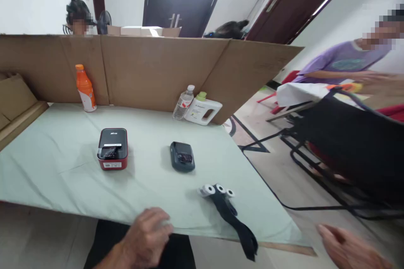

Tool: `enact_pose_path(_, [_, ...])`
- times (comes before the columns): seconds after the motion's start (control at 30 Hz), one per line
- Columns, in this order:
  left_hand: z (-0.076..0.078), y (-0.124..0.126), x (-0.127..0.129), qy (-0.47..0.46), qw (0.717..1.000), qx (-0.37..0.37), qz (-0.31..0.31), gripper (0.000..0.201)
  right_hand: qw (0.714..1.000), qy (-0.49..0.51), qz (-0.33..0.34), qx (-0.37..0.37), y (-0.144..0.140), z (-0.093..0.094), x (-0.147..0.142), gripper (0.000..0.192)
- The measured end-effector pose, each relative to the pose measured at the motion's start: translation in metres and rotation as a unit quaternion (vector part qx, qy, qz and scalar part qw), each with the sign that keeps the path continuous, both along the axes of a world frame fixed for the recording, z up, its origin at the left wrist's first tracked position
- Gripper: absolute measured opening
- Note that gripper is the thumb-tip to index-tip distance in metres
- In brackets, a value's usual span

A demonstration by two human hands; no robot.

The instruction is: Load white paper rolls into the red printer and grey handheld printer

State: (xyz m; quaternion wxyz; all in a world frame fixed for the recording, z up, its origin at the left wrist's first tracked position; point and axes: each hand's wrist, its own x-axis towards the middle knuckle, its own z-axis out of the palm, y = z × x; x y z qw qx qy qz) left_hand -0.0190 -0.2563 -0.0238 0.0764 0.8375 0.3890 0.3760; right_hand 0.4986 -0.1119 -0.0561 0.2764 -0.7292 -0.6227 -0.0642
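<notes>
My left hand (pixel 147 235) hovers at the front edge of the table, blurred, with its fingers bent; whether anything lies in them does not show. Past the table's right front corner, my right hand (pixel 350 248) is held out over the floor, thumb and fingers apart. Between the hands lie several small white paper rolls (pixel 220 189) beside a black strap (pixel 232 220) that hangs over the edge. Farther in, a small dark handheld printer (pixel 182 156) lies flat. A red and black label printer (pixel 112 149) stands left of it.
A pale green cloth covers the table (pixel 151 189). Along the back stand an orange bottle (pixel 85 88), a clear bottle (pixel 183 104), a white jug (pixel 203 110) and a cardboard screen (pixel 164 71). To the right are a black folding frame (pixel 347 147) and a person in purple (pixel 342 61).
</notes>
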Motion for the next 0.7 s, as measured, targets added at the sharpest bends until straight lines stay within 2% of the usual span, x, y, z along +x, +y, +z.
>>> enact_pose_path(0.03, [0.01, 0.002, -0.017, -0.029, 0.998, 0.028, 0.047, 0.032, 0.999, 0.039, -0.004, 0.015, 0.005, 0.014, -0.014, 0.046])
enact_pose_path(0.1, [0.028, 0.009, -0.057, -0.072, 0.977, 0.075, 0.186, 0.038, 0.991, 0.089, 0.006, 0.096, 0.016, 0.039, -0.055, 0.044])
enact_pose_path(0.17, [0.04, 0.02, -0.1, -0.104, 0.936, 0.091, 0.324, 0.039, 0.98, 0.121, 0.084, 0.137, 0.024, 0.057, -0.113, 0.045])
enact_pose_path(0.23, [0.042, 0.034, -0.138, -0.15, 0.901, 0.038, 0.405, 0.052, 0.96, 0.161, 0.195, 0.122, 0.029, 0.067, -0.181, 0.046])
enact_pose_path(0.3, [0.037, 0.051, -0.166, -0.201, 0.893, -0.071, 0.396, 0.07, 0.925, 0.212, 0.309, 0.054, 0.033, 0.066, -0.254, 0.048])
enact_pose_path(0.37, [0.03, 0.069, -0.183, -0.253, 0.877, -0.172, 0.37, 0.086, 0.879, 0.241, 0.409, -0.04, 0.035, 0.058, -0.324, 0.059])
enact_pose_path(0.43, [0.025, 0.085, -0.19, -0.297, 0.867, -0.236, 0.322, 0.098, 0.835, 0.248, 0.474, -0.129, 0.037, 0.049, -0.386, 0.077])
enact_pose_path(0.5, [0.023, 0.096, -0.19, -0.334, 0.864, -0.272, 0.26, 0.102, 0.8, 0.253, 0.512, -0.184, 0.039, 0.042, -0.434, 0.089])
enact_pose_path(0.6, [0.024, 0.102, -0.185, -0.367, 0.865, -0.274, 0.206, 0.095, 0.74, 0.295, 0.577, -0.183, 0.039, 0.04, -0.476, 0.091])
enact_pose_path(0.7, [0.026, 0.101, -0.175, -0.359, 0.876, -0.239, 0.217, 0.087, 0.733, 0.327, 0.571, -0.175, 0.033, 0.045, -0.482, 0.088])
